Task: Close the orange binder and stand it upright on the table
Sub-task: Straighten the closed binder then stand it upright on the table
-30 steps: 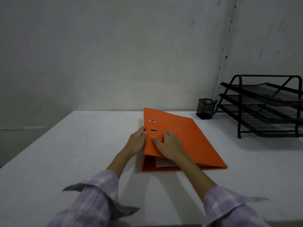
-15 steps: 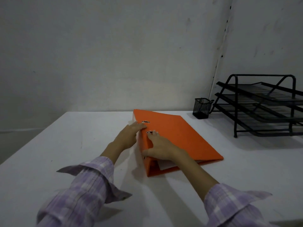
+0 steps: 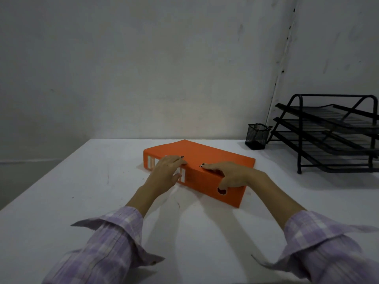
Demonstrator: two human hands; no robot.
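Observation:
The orange binder (image 3: 207, 156) lies closed and flat on the white table (image 3: 86, 181), its spine with a white label and a finger hole turned toward me. My left hand (image 3: 167, 171) rests on the left part of the spine, fingers over the top edge. My right hand (image 3: 231, 174) grips the right part of the spine, fingers on the cover and thumb by the finger hole.
A black mesh pen cup (image 3: 257, 136) stands at the back right near the wall. A black three-tier wire letter tray (image 3: 332, 134) fills the table's right side. The table's left edge runs diagonally at the left.
The binder has been turned so its spine faces me instead of its open bottom edge. Both hands shifted with it and now hold the spine.

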